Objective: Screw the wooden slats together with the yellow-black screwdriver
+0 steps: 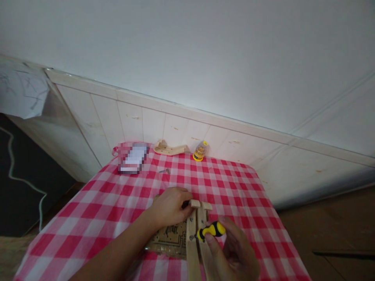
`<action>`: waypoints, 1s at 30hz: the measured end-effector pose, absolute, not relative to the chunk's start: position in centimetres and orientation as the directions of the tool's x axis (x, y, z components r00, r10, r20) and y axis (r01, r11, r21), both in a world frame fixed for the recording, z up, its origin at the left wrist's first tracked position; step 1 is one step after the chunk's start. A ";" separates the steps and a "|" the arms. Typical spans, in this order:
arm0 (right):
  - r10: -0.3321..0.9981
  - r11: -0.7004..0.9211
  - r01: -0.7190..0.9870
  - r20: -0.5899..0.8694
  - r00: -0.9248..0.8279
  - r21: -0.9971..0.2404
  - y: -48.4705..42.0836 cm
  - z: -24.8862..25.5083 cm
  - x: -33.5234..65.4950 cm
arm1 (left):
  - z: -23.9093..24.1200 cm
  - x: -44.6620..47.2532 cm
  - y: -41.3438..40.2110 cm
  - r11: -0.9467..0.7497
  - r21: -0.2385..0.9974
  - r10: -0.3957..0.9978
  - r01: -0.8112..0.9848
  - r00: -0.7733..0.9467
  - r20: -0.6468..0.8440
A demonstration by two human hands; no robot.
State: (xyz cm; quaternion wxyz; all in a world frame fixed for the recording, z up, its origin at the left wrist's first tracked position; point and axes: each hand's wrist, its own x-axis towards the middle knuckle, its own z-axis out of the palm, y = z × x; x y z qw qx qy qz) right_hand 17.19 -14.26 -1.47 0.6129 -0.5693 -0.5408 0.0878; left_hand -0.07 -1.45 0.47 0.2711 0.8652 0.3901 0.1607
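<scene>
In the head view my right hand (236,249) is closed around a yellow and black screwdriver (211,230). Its tip points left, at a screw in one of two pale wooden strips (191,249) lying side by side. Several dark screw heads show along these strips. My left hand (172,207) grips the far end of the left strip, fingers curled over its edge; some of the fingertips are hidden. Beneath the strips and my left forearm lies a brown panel with dark printed lines (170,238), partly covered.
The table wears a red and white checked cloth (234,187). Along the wall stand a yellow-based clear bit case (200,151), a curved wooden piece (170,148) and a blurred phone-like object (134,158). Small metal screws (164,171) lie in front of them.
</scene>
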 end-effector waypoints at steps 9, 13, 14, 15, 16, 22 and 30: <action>0.822 0.409 0.446 0.533 0.197 -0.796 -14.2 1.6 17.3 | 0.6 -0.1 -1.5 -0.551 0.590 0.762 0.591 0.644 0.067; 0.846 0.340 0.450 0.477 0.237 -0.826 -14.5 1.9 17.3 | 0.6 -0.1 -1.6 -0.560 0.575 0.760 0.597 0.646 0.069; 0.841 0.325 0.452 0.472 0.264 -0.831 -14.6 1.8 17.3 | 0.6 -0.1 -1.6 -0.561 0.574 0.761 0.597 0.645 0.072; 0.835 0.317 0.455 0.473 0.281 -0.832 -14.6 1.8 17.3 | 0.6 -0.1 -1.6 -0.563 0.572 0.761 0.597 0.644 0.077; 0.832 0.322 0.462 0.480 0.279 -0.826 -14.5 1.7 17.4 | 0.6 -0.1 -1.7 -0.568 0.569 0.759 0.595 0.645 0.084; 0.800 0.307 0.548 0.523 0.294 -0.778 -14.2 0.9 17.7 | 0.6 -0.1 -1.5 -0.581 0.551 0.755 0.599 0.650 0.089; 0.793 0.252 0.603 0.519 0.319 -0.756 -14.1 2.1 16.5 | 0.4 -0.1 -1.6 -0.610 0.545 0.742 0.575 0.655 0.139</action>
